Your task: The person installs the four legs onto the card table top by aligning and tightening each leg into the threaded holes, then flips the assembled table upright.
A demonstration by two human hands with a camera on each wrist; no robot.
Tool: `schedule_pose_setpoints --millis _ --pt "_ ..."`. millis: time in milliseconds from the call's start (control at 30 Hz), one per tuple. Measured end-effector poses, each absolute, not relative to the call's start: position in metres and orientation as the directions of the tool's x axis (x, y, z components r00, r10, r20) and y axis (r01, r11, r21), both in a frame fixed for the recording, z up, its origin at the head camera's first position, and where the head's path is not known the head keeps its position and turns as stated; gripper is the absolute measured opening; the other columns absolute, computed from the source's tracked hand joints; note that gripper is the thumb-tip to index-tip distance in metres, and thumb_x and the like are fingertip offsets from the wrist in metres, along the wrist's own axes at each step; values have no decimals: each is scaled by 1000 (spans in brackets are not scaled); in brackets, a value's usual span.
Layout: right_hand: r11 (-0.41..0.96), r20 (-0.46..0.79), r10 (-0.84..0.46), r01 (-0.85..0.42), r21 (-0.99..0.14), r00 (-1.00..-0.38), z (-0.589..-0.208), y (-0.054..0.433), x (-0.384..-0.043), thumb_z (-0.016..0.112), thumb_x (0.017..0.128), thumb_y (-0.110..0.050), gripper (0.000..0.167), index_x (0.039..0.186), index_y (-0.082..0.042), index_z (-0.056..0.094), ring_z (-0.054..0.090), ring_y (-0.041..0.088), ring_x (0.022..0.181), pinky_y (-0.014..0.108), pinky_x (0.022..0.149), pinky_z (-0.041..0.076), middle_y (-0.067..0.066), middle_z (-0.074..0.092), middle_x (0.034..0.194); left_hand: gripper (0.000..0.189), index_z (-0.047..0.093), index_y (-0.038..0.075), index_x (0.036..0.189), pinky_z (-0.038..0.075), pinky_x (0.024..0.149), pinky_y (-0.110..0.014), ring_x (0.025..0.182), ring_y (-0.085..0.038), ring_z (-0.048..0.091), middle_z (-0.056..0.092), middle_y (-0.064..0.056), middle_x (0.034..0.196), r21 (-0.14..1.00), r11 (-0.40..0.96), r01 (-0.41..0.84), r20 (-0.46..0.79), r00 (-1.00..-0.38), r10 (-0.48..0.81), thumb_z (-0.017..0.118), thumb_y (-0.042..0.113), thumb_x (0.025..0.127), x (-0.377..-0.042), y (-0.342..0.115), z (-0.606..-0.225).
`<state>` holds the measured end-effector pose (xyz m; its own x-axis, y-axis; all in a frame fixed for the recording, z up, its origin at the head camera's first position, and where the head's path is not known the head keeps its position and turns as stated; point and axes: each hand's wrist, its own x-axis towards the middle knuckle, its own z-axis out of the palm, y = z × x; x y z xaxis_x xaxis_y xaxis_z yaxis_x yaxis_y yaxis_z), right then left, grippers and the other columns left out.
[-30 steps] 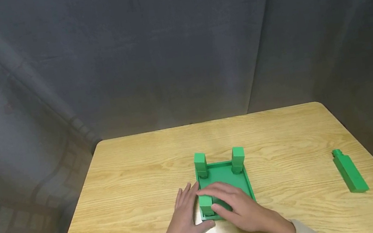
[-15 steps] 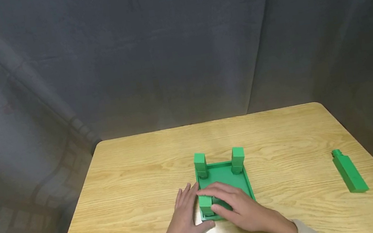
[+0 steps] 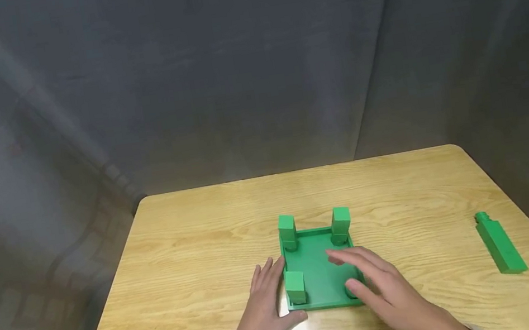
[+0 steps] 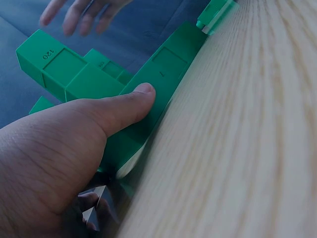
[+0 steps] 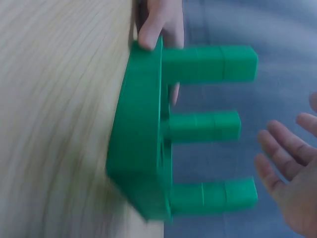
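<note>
A square green tabletop [image 3: 317, 270] with a raised rim lies underside up, like a small table flipped over. Three square legs stand upright in its corners: the front-left leg [image 3: 295, 285], the back-left leg [image 3: 287, 228] and the back-right leg [image 3: 340, 221]. Partly covered by my right thumb is a round socket [image 3: 351, 289] in the front-right corner. My left hand [image 3: 261, 309] spans the front-left corner, fingers straight along the left side, thumb [image 4: 131, 104] pressing on the front wall. My right hand [image 3: 386, 289] hovers over the front-right corner, fingers apart, holding nothing.
A loose green leg [image 3: 501, 246] with a threaded end lies near the right edge of the wooden table [image 3: 192, 231]. Grey curtains [image 3: 242, 78] hang behind the table and at both sides.
My right hand has let go of the front-left leg and moved right, over the front-right corner. The left hand keeps its place on the tabletop.
</note>
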<state>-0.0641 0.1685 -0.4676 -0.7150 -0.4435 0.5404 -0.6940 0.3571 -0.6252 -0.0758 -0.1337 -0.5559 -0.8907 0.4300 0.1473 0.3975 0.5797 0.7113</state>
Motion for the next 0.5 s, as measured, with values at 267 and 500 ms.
schedule_pose_setpoints --millis 267,500 --pt "470 588 -209 -608 -640 -781 -476 223 -54 64 95 22 65 157 3 58 61 4 131 12 114 43 9 71 136 116 27 9 177 -11 137 -28 169 -41 22 34 -7 181 702 579 415 165 -885 434 84 61 91 -75 -135 -558" --pt "443 670 -14 -606 -661 -742 -492 260 -65 57 100 24 53 152 14 55 63 5 129 16 111 45 0 73 135 115 28 10 177 -8 138 -30 168 -41 25 36 -7 180 674 598 434 191 -884 426 84 63 91 -76 -134 -559"
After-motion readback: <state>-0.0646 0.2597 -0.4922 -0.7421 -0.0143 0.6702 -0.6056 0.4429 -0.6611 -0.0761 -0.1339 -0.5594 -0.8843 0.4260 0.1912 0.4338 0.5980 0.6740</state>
